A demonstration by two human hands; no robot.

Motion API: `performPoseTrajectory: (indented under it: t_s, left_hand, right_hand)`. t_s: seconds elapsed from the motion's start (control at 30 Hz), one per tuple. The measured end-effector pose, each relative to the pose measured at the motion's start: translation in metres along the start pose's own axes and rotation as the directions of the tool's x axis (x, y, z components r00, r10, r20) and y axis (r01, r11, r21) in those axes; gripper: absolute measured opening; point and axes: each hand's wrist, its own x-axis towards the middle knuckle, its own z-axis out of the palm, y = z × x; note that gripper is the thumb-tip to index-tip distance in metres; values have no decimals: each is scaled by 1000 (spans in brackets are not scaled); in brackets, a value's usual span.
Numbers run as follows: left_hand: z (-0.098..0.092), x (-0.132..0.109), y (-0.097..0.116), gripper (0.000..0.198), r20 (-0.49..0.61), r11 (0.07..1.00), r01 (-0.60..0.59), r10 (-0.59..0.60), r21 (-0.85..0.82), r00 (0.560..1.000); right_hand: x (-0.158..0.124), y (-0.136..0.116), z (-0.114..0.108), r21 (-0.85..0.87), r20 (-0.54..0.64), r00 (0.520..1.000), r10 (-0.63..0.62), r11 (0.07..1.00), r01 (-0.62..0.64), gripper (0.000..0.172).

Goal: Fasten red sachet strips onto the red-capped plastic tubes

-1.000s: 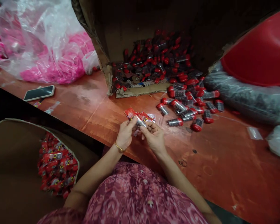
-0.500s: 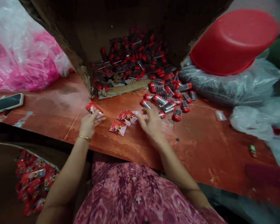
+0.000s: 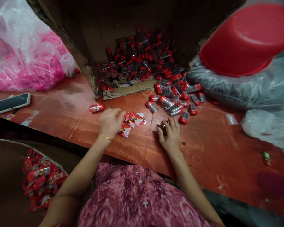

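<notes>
My left hand (image 3: pixel 110 122) hovers low over the red table (image 3: pixel 73 116), fingers stretched toward a small stack of red printed packets (image 3: pixel 133 119), and nothing shows in it. Left of it a filled red packet (image 3: pixel 96 107) lies alone on the table. Further right, my right hand (image 3: pixel 170 138) rests on the table with its fingertips curled around a small clear tube with a red cap (image 3: pixel 164 126). More red-capped tubes (image 3: pixel 175 101) lie loose just beyond that hand.
A cardboard box (image 3: pixel 85 63) on its side spills tubes onto the table. A phone (image 3: pixel 10 103) and a pink-filled plastic bag (image 3: pixel 26 63) lie left. A red basin (image 3: pixel 246 41) sits on grey bags right. A box of filled packets (image 3: pixel 41 183) stands lower left.
My left hand has put the filled packet down at the left and come back to the packet stack. My right hand has moved right and closed its fingers on a loose tube.
</notes>
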Motion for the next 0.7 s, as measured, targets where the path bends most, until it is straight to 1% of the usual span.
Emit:
performPoseTrajectory:
  t_s: [0.07,0.1,0.13,0.2,0.37,0.43,0.5,0.53,0.6,0.7]
  left_hand:
    - [26,1,20,37,158,998,-40,31,56,987]
    - [36,2,26,35,218,996,-33,13,86,976]
    - [43,5,31,32,262,994,-23,-5,106,965]
    - [50,9,34,27,303,993,-11,-26,120,953]
    - [50,14,27,24,316,995,-37,7,89,949]
    - [50,14,24,23,301,999,-8,-7,48,954]
    - [50,14,22,24,273,1000,28,-27,2,962]
    - [49,14,21,24,262,999,33,-28,-14,965]
    - [47,15,21,24,253,1000,0,4,-15,967]
    - [43,15,24,26,221,994,-86,68,73,973]
  right_hand:
    - [1,-1,1,28,-17,1000,-10,1000,10,27]
    - [2,-1,2,41,-21,1000,-17,999,18,25]
    - [1,0,3,52,-26,999,-22,998,23,24]
    - [1,1,3,69,-38,999,-19,997,21,21]
    - [5,-3,-6,87,-65,998,-11,996,17,14]
    - [11,-11,-11,111,-75,997,-15,994,23,14]
    - [19,-23,-15,176,-52,999,6,984,4,16]
    - [23,-30,-15,218,-23,999,33,975,-28,19]
    - [32,-44,-10,294,68,990,124,946,-138,24]
    - [45,-58,3,361,202,948,247,881,-306,33]
